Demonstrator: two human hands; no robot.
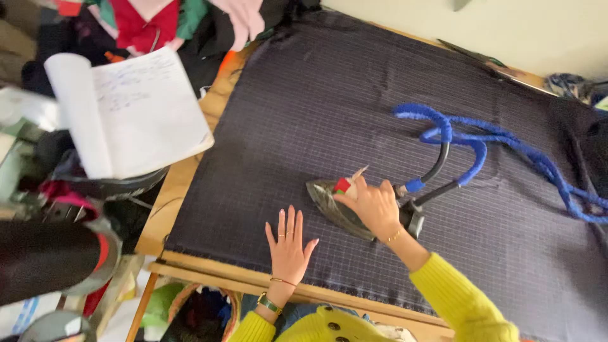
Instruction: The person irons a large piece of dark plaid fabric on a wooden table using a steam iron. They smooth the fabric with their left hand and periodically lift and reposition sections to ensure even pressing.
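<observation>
Ironing dark checked cloth on the table

My right hand (375, 204) is wrapped around the handle of the iron (339, 206), fingers closed over it, and the iron sits flat on the dark checked fabric (354, 101) not far from the table's near edge. My left hand (289, 244) lies just beside the iron's tip, palm down with fingers spread, pressing the cloth flat close to that near edge. From the back of the iron a blue fabric-wrapped cord (481, 142) loops away toward the far right corner. The wooden table (190, 183) shows bare along its left edge, where an open notebook (136, 111) hangs over a pile beside it.
</observation>
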